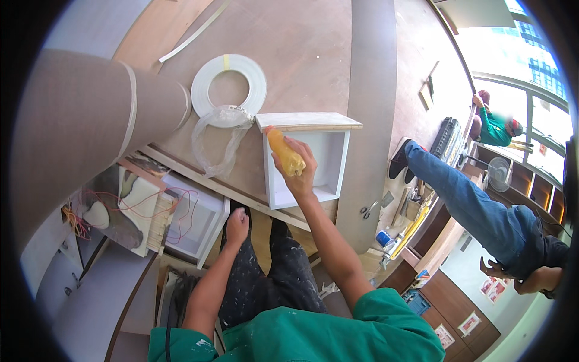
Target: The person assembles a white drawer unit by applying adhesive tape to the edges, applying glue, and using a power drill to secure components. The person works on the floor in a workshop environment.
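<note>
My right hand (303,177) is wrapped round a soft yellow squeeze bottle (287,155) with an orange tip. The bottle is tilted, and its tip is at the left end of the board edge on a white drawer box (275,181). This box lies on the brown worktop (301,54), and its far side carries a white-faced board (310,120) with a bare wood edge. Low beside my leg, my left hand (237,223) is closed in a loose fist, with nothing visible in it.
A white edging roll (258,84) and crumpled clear plastic (211,151) lie left of the box. A large brown cylinder (78,108) stands at left, above a second white drawer (202,220). Scissors (368,210) lie right. One person's jeans-clad leg (458,187) rests on the worktop; another person (497,130) is beyond.
</note>
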Motion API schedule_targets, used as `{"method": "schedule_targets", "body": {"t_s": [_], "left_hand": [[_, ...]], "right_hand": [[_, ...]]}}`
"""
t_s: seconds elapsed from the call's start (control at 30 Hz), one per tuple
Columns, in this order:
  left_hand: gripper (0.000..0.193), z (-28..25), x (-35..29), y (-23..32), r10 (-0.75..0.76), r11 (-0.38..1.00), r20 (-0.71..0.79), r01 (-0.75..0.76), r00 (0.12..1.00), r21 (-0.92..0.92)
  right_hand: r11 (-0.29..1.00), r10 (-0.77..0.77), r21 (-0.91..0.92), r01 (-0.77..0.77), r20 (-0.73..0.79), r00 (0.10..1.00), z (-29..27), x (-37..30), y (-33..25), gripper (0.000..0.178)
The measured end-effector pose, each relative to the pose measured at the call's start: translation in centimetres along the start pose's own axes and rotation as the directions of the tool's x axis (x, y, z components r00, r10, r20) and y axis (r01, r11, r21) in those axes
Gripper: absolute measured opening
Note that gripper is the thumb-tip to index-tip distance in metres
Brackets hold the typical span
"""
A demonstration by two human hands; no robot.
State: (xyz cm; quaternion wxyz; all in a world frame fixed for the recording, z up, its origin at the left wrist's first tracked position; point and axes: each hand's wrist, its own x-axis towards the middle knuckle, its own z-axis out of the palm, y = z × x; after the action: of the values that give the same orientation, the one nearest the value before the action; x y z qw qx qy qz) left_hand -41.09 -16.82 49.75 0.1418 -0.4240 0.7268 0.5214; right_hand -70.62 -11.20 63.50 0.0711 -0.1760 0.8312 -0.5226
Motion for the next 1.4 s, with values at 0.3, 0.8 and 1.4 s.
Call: {"method": "schedule_targets", "body": {"t_s": [0.3,0.8,1.4], "left_hand": [[0.027,-0.1,-7.3,-4.0,0.052,0.919,0.136,-0.101,0.989,0.380],[0.025,-0.4,-7.3,-4.2,0.050,0.903,0.123,-0.097,0.991,0.418],[0.025,-0.1,-6.7,-3.8,0.024,0.884,0.161,-0.096,0.987,0.458]], "right_hand": [[0.997,-0.057,-0.060,0.054,-0.056,0.997,0.6,0.1,0.6,0.045],[0.997,0.004,-0.080,-0.014,-0.130,0.992,0.0,0.7,0.1,0.039],[0.984,0.175,0.036,-0.173,-0.315,0.933,-4.8,1.4,2.1,0.032]]}}
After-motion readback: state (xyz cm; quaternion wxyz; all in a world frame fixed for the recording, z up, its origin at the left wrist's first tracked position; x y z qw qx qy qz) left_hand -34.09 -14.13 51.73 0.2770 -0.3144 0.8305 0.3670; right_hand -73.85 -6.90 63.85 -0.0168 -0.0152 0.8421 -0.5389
